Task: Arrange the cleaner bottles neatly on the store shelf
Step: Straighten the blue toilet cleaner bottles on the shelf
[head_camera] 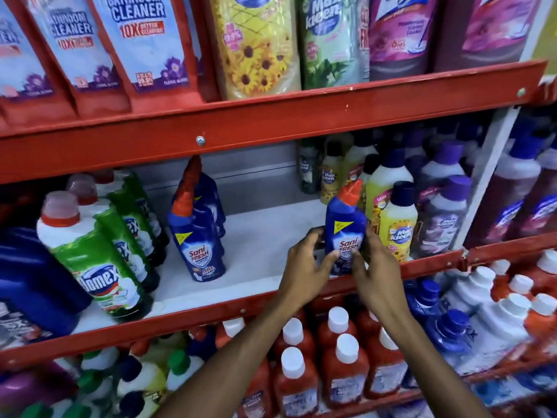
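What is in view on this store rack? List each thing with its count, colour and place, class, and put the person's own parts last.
Shelf rack: three tiers visible, red.
Refill pouches: several, mixed colours, top tier.
Sani Fresh bottle: one, blue with red cap, middle tier front, held.
Sani Fresh row: count unclear, blue, middle tier centre.
Domex bottles: several, green and white, middle left.
Max Kleen bottles: several, yellow and purple, middle right.
Red bottles: several, white caps, bottom tier.
Left hand; right hand: fingers on the held bottle.

Blue bottles, red shelves

Sani Fresh bottle (345, 227) is blue with a red cap; the shelf rail (271, 116) is red.
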### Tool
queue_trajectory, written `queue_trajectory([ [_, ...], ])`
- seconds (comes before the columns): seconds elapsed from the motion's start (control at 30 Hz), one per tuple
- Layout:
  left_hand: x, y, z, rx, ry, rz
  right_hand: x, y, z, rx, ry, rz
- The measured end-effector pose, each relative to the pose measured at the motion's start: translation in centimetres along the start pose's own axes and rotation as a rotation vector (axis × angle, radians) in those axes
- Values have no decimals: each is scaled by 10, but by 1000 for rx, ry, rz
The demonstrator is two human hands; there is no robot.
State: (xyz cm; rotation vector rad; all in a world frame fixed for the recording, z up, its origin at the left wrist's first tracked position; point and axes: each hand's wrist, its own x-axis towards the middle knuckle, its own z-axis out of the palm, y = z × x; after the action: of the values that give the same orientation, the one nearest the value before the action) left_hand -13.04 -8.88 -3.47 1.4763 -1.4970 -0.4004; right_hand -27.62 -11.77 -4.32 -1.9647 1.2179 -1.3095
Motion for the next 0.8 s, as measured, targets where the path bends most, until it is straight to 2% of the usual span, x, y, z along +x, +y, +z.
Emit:
queue_trajectory([
  [0.1,-3,3,2,-59,50,-50,-1,-6,-2,70,-4,40],
  [0.2,-11,2,-8,-95,129,-28,-6,-21,2,142,5,34],
  [0.53,-72,-22,-114,-85,426,53,-33,-97,77,377,-143,-75],
  [0.8,-100,-69,-171,7,502,-32,-46,-128,139,381,-267,-95],
])
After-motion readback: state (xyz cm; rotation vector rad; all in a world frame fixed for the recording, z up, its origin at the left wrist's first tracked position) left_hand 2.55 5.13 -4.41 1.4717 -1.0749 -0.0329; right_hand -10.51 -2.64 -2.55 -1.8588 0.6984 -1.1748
